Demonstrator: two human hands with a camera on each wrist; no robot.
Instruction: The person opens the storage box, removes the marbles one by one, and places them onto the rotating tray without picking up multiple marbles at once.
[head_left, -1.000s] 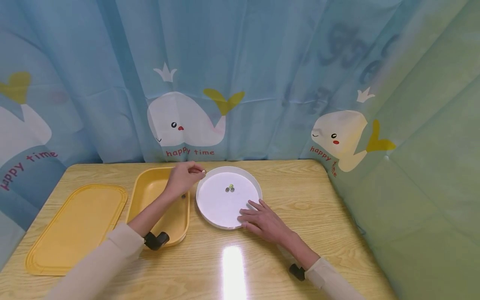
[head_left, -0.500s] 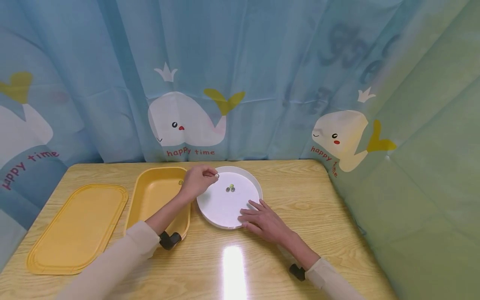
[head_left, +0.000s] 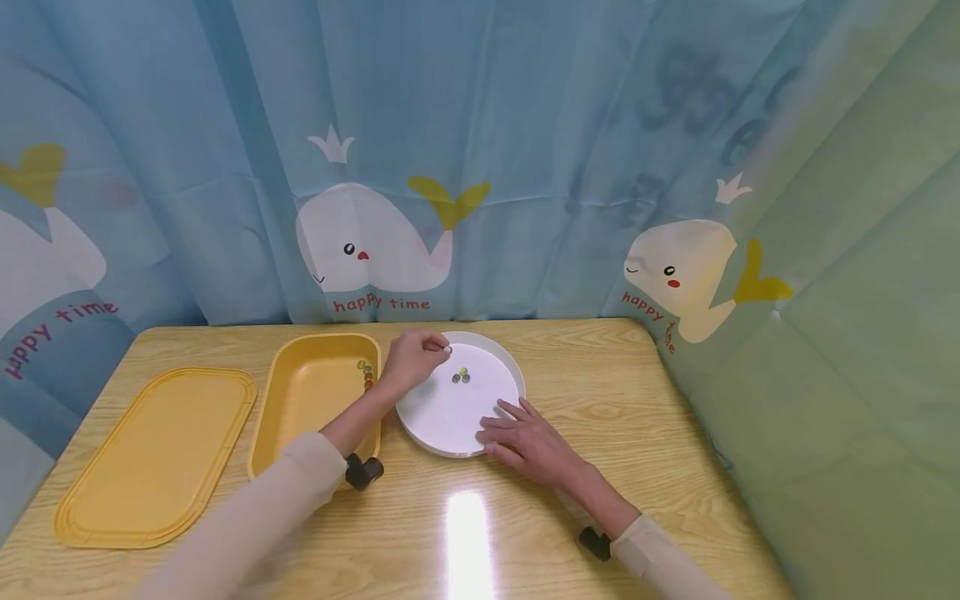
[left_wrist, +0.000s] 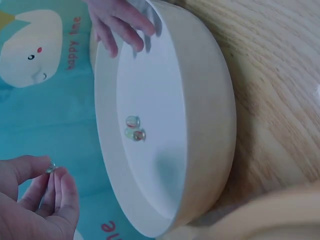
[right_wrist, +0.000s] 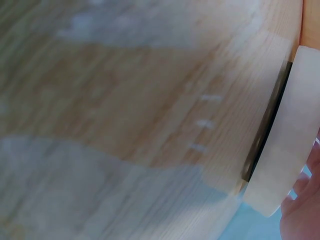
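Observation:
My left hand [head_left: 412,362] is over the left part of a round white tray [head_left: 446,427]. Between thumb and fingertips it pinches a clear glass marble [left_wrist: 51,168], seen best in the left wrist view. Three marbles [head_left: 461,377] sit close together on the tray's floor. At the tray's near right edge, my right hand [head_left: 528,442] rests with its fingers spread and reaching over the rim. The right wrist view shows only part of that hand [right_wrist: 302,210] beside the tray's outer wall [right_wrist: 287,135].
Left of the tray stands a yellow rectangular bin [head_left: 300,408], with several marbles [head_left: 366,372] along its right side. A flat yellow lid [head_left: 157,458] lies farther left on the wooden table [head_left: 585,367]. A blue curtain [head_left: 525,150] hangs behind the table.
My left hand has moved right from the bin's edge to above the tray, carrying the pinched marble. Marbles in the bin have come into view behind it. The right hand has stayed put.

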